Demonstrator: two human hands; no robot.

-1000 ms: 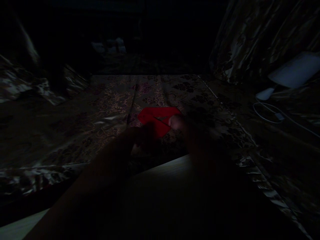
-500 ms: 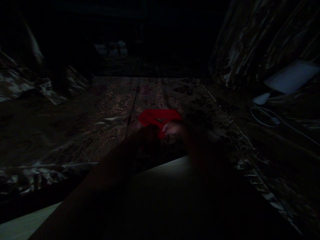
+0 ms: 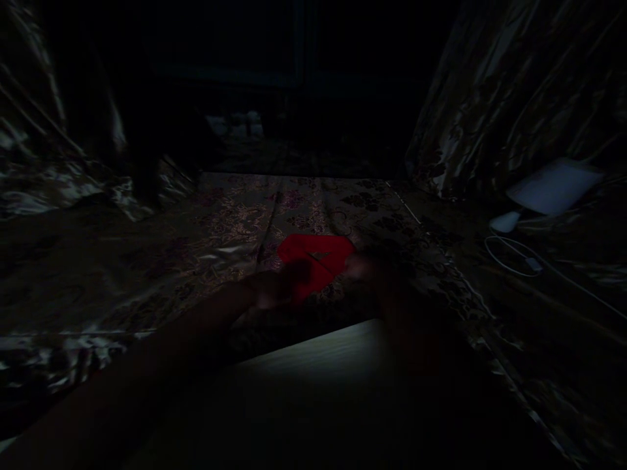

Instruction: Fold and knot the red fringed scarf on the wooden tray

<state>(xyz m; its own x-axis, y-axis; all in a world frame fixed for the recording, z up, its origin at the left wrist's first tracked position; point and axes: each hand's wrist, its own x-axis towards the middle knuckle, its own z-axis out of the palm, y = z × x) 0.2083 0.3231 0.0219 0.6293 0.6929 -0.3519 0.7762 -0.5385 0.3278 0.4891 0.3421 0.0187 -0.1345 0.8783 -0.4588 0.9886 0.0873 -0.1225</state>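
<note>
- A dark, flower-patterned woven cloth [image 3: 240,219] with a sheen spreads across the middle of the dim scene, creased along its length.
- Patterned draped fabric [image 3: 470,111] hangs on the right side, and similar gathered fabric [image 3: 29,176] is on the left.
- A pale, wood-grained flat surface [image 3: 323,349] lies nearest the wearer, below the hands.
- A pale, smooth object with a broad upper part [image 3: 553,186] is at the far right, well apart from the hands.
- A bright red, flat, band-like piece [image 3: 316,243], apparently cloth or paper, is at the centre, over the patterned cloth and between the hands. It is already bent round on itself, with a small opening in its middle; it looks partway worked. No knot or fastening shows, and how much is left cannot be told.
- The left hand [image 3: 274,287] is at its lower left edge, too dark to show whether the fingers grip.
- The right hand [image 3: 362,266] meets its right edge, fingers narrow but blurred; a pinch cannot be confirmed.
- A thin white cable [image 3: 509,273] loops beneath the pale object.
</note>
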